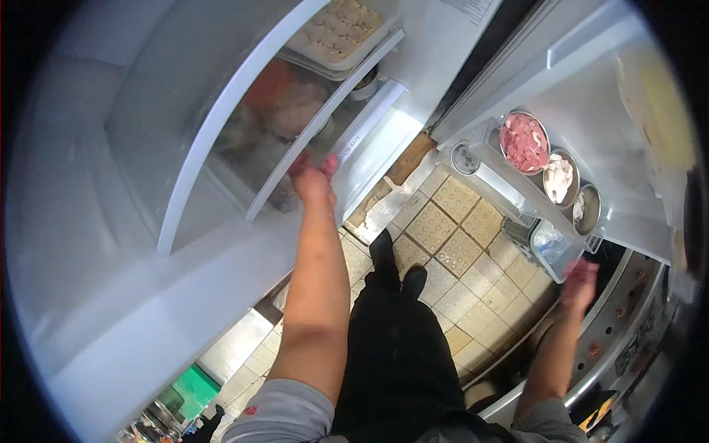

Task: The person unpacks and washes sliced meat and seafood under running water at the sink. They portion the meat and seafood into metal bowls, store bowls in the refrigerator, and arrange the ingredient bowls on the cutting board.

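My left hand reaches to the front edge of a fridge shelf; its fingers are partly hidden behind the shelf trim, so what they hold cannot be made out. Behind that edge lie blurred bags of food. My right hand is beside the lower end of the open fridge door, near a clear container, its fingers smeared. In the door rack stand a metal bowl of pink meat, a bowl of white pieces and a smaller metal bowl.
A tray of pale food sits on an upper shelf. Below me are the tiled floor and my black shoes. A metal counter or stove edge curves along the right. Something green is at the lower left.
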The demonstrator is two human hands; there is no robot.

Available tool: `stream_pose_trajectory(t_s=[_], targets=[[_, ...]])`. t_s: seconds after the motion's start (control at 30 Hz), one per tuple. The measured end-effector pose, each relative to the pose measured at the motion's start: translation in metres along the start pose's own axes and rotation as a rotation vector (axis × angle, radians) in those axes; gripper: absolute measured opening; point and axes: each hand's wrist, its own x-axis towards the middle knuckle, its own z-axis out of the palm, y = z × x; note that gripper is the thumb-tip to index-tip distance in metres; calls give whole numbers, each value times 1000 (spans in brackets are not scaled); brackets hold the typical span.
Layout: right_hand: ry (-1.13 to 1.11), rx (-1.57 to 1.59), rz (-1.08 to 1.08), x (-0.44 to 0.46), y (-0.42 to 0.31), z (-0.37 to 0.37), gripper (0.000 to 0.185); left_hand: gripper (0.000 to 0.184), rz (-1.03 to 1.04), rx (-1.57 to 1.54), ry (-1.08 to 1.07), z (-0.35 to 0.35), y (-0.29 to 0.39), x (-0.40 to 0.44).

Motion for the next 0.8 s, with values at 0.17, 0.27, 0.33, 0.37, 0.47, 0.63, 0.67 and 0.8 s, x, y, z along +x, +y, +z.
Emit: stream_pose_trajectory(t_s=[0.17,0.27,0.33,0.37,0.47,0.63,0.67,0.8], targets=[[208,59,-411,78,-198,45,62,24,-89,311,-297,-80,-39,-106],[243,34,-326,99,-219,47,65,36,-184,556,-360,-158,-51,-163],[211,41,-298,96,-214,55,70,42,-317,664,-354,-198,-27,-207],[196,31,-253,96,-214,63,74,42,-334,660,-338,-220,-21,-224],[233,132,-206,70,-250,101,87,46,-302,745,-249,-285,5,-252],[65,190,-279,163,-363,39,99,52,-327,1042,-111,-372,57,-276],[103,165,-217,128,-370,78,99,52,-315,1015,-68,-396,59,-277],[167,91,-211,109,-362,97,85,55,-186,1218,-1,-459,61,-279]])
